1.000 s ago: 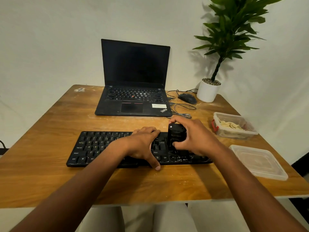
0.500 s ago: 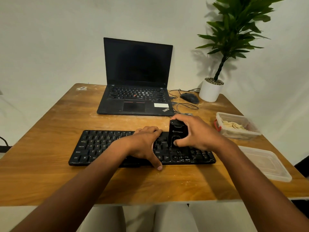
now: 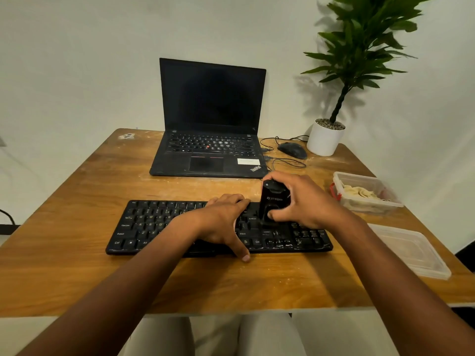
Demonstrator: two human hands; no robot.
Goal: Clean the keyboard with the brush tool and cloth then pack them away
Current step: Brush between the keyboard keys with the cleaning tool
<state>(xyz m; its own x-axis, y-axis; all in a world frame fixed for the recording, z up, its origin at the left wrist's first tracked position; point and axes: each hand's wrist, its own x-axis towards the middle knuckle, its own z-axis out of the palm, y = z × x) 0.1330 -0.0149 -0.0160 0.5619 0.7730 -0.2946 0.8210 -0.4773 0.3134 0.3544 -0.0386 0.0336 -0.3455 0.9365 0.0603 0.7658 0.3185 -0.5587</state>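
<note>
While the wooden table [image 3: 77,265] carries the black keyboard [image 3: 154,227] near its front edge, your left hand [image 3: 221,222] lies on the keys with relaxed fingers, and your right hand [image 3: 305,201] grips the black brush tool [image 3: 273,201] upright on the keyboard's right part.

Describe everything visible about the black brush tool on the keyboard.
The brush tool is a stubby black block, glossy like plastic, with a rounded top and faint pale lettering across its front. It stands roughly upright on the right part of the black keyboard. The right hand grips it, fingers over the top and thumb on its lower front. Its bristles are hidden. The left hand rests on the keys beside it.
</note>
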